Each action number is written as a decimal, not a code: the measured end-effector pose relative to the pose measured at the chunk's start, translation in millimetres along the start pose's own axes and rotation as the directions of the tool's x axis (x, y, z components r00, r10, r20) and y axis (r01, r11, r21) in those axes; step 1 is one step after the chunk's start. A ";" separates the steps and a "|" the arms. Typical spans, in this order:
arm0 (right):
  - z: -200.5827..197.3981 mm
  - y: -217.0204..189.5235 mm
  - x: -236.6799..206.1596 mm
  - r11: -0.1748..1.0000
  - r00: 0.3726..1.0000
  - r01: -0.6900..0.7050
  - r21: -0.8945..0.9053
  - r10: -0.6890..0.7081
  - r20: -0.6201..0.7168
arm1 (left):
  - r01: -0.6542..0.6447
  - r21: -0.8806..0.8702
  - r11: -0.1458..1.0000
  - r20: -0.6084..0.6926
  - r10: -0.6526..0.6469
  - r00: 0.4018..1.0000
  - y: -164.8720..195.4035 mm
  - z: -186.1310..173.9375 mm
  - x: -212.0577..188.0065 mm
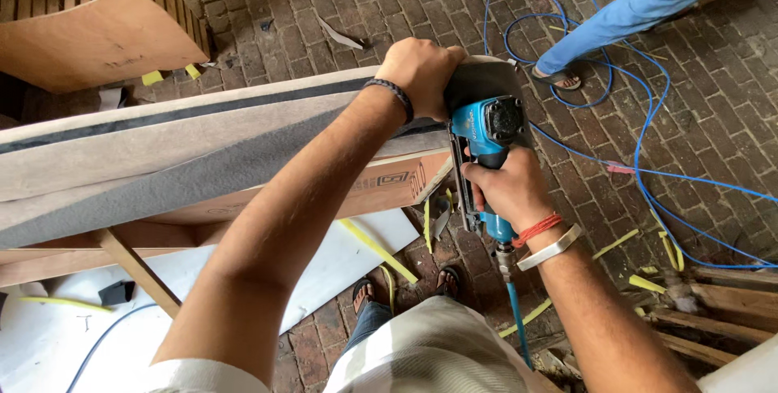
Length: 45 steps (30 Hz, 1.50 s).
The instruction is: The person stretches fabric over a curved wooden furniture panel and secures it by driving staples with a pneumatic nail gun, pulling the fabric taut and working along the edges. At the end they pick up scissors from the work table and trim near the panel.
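On the brick floor (713, 77), the left hand (421, 73) pressed grey fabric (162, 174) on the wooden frame (389, 186). The right hand (506, 190) wrapped tight around a blue staple gun (486, 130), hiding its tip.

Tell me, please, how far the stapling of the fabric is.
Done: grey fabric already lies along the wooden frame. In hand: left hand presses its end while right hand holds the blue staple gun there. What remains: cannot tell; no staples visible.

Brick floor (713, 77) in daylight, blue hose (648, 158) looping across; yellow scraps (616, 243), white sheet (356, 255), wooden seat frame (89, 28).
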State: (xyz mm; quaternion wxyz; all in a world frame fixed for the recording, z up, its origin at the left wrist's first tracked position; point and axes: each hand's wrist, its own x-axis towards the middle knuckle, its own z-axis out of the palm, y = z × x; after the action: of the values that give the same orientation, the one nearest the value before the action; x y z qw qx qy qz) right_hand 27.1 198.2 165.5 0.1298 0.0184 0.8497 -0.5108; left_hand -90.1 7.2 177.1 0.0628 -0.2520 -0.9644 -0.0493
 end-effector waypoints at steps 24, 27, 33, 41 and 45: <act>-3.8 7.1 -40.6 0.938 0.994 -0.096 0.332 0.108 -0.017 | 0.044 -0.007 0.999 0.083 -0.043 0.996 -1.7 -7.6 -30.1; -7.2 17.0 -40.8 0.934 0.993 -0.107 0.340 0.114 -0.001 | 0.045 -0.009 0.999 0.061 -0.044 0.997 -1.8 -4.4 -30.7; -25.1 66.0 -37.9 0.922 0.992 -0.109 0.371 0.126 -0.022 | 0.094 0.096 0.991 0.050 -0.099 0.994 -1.4 10.9 -27.9; -56.1 170.1 -46.4 0.848 0.961 -0.122 0.515 0.230 -0.151 | 0.055 0.170 0.984 -0.004 -0.055 0.998 16.7 29.2 -12.1; -70.9 237.9 -79.0 0.810 0.917 -0.083 0.580 0.290 -0.273 | 0.034 0.292 0.956 0.091 -0.063 0.994 36.5 42.0 14.5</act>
State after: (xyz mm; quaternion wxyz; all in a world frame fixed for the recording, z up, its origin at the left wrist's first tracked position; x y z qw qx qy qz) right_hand 128.0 381.6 10.5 0.0164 0.2304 0.6665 -0.7088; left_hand -88.7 51.2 140.0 0.0499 -0.2184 -0.9691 0.1037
